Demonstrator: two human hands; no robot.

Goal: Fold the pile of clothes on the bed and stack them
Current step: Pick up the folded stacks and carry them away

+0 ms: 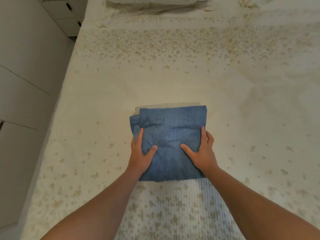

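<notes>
A folded blue garment (170, 129) lies as a neat rectangle in the middle of the bed (155, 80). A strip of pale folded cloth (166, 106) shows under its far edge. My left hand (141, 153) grips the garment's left side, thumb on top and fingers along the edge. On the right side my right hand (202, 151) holds it the same way. Both forearms reach in from the bottom of the view.
The bed's cream cover has a tan speckled pattern. A pillow (155, 1) lies at the head of the bed. White cabinets and drawers (26, 49) run along the left, close to the bed's edge.
</notes>
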